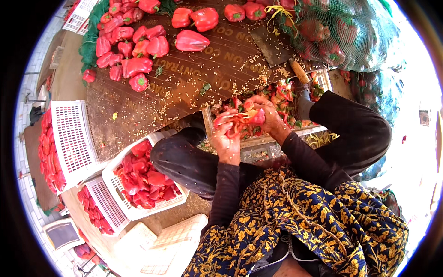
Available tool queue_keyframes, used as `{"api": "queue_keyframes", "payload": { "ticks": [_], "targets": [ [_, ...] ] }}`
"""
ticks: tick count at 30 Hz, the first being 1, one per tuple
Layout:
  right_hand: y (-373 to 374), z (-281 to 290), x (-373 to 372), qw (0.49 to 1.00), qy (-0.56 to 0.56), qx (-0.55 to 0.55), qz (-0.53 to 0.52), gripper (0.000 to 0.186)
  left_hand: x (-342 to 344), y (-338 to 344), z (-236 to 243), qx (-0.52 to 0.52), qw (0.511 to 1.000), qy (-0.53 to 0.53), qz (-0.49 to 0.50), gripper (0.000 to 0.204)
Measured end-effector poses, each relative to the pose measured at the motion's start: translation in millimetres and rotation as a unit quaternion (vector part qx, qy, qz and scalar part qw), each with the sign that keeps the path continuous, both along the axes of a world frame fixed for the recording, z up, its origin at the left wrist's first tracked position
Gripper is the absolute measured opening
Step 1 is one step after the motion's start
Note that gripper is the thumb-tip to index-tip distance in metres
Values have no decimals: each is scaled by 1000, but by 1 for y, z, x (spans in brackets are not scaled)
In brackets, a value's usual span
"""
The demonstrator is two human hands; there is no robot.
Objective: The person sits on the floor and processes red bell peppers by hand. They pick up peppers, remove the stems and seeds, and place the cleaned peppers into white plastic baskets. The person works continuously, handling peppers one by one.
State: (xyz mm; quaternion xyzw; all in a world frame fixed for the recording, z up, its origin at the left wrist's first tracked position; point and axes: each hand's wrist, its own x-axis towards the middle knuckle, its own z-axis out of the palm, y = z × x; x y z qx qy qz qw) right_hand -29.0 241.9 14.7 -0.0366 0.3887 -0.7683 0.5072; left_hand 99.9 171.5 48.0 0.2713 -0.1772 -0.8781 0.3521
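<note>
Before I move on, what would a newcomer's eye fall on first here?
Probably the red peppers piled on the table, upper left. Next, a white crate at lower left, full of red pieces. At centre, the left hand and right hand hold pepper parts above a scrap box.

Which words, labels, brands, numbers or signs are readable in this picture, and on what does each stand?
Brown flat board: repeated tan capital lettering, partly readable; I do not copy its words.
Elsewhere: no other text I can read; any small marks are too blurred.
</note>
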Motion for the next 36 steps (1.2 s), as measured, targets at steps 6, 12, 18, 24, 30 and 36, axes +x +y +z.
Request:
{"api": "queue_keyframes", "payload": {
  "ticks": [6, 12, 18, 24, 30, 36],
  "targets": [
    [25, 31, -23, 998, 41, 38, -24, 10, 121, -83, 93, -422, 810, -323, 248, 19],
    [13, 32, -7, 993, 101, 56, 32, 22, 269, -124, 99, -357, 339, -860, 137, 83],
    [-15, 73, 53, 970, 204, 104, 82, 42, 108, -17, 86, -496, 751, -435, -10, 88],
    [2, 84, 56, 970, 215, 77, 86, 41, 5, 18, 45, -375, 877, -277, 119, 37],
    [14, 101, 53, 789, 582, 156, 115, 55, 9, -3, 36, -413, 866, -276, 53, 22],
    [8, 90, 48, 718, 691, 70, 47, 40, 3, 10, 38, -392, 875, -277, 67, 18]
  ]
}}
